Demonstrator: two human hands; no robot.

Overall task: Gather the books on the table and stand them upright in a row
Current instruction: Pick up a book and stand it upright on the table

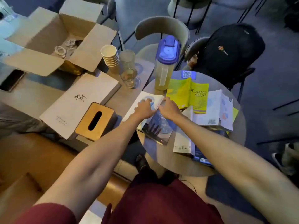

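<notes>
A spill is judged the main risk: the pitcher (165,65) and glasses (129,75) stand just beyond the hands, and a book swung upright carelessly could knock them. The left hand (144,107) is laid flat, fingers spread, on a pale book (137,104), while the right hand (168,108) is pressed on it beside a dark book (157,128) (whether anything is pinched cannot be told). The remaining books (210,109) are scattered flat on the tabletop (161,152) right of the hands.

Round grey table (182,160), scattered books (212,109) lying flat, lidded pitcher (165,65), QR-code card (187,74)
</notes>
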